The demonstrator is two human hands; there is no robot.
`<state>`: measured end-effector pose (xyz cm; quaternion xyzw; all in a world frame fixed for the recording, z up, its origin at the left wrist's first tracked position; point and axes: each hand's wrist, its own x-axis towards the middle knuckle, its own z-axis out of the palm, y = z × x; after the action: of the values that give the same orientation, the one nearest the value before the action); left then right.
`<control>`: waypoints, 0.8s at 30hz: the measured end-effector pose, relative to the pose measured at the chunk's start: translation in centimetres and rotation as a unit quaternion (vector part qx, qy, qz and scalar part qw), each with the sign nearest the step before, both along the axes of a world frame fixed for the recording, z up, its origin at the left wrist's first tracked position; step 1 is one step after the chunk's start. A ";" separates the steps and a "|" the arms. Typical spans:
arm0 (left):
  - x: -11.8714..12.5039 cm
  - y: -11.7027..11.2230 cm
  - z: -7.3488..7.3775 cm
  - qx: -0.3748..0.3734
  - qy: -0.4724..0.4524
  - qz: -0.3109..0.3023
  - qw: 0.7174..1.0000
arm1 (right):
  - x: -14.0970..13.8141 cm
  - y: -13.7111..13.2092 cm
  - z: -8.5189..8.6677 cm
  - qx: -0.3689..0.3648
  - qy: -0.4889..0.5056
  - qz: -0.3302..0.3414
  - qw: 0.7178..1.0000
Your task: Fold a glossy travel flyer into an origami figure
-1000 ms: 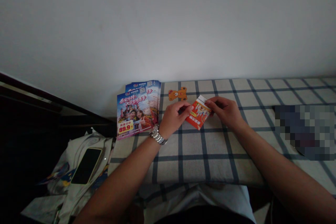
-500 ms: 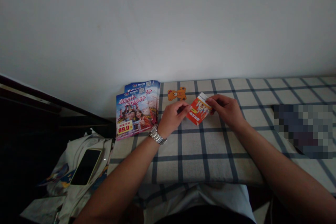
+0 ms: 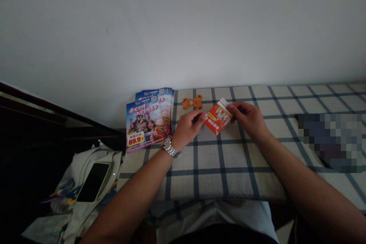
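Observation:
A small orange printed paper [image 3: 217, 117], folded or cut to a near square with a white strip along its top, is held tilted over the checked cloth. My left hand [image 3: 188, 126], with a metal watch [image 3: 171, 148] at the wrist, pinches its left corner between thumb and forefinger. At the upper right edge my right hand [image 3: 248, 117] grips it the same way. Just beyond the left hand lies a flat brown bear cutout [image 3: 192, 102]. To the left, a stack of blue and pink leaflets [image 3: 147, 122] rests fanned against the wall side.
The blue-and-beige checked tablecloth [image 3: 237, 181] covers the table along a white wall [image 3: 183, 26]. A dark, pixelated object [image 3: 328, 141] lies at the right. Lower left, a phone [image 3: 93, 182] rests on a white bag [image 3: 82, 164] below the table's left edge.
The orange paper has turned slightly between my fingers and its white top edge sits a little higher. Both hands have barely moved.

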<state>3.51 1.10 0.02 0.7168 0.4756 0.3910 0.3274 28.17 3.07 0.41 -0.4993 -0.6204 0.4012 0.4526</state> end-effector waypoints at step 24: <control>-0.3 0.3 0.2 0.023 0.027 -0.004 0.999 | 0.0 0.2 -0.3 -0.016 0.007 0.011 1.000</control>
<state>3.26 1.36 0.22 0.7364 0.4720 0.3812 0.2993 28.14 3.24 0.10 -0.4967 -0.6163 0.4196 0.4443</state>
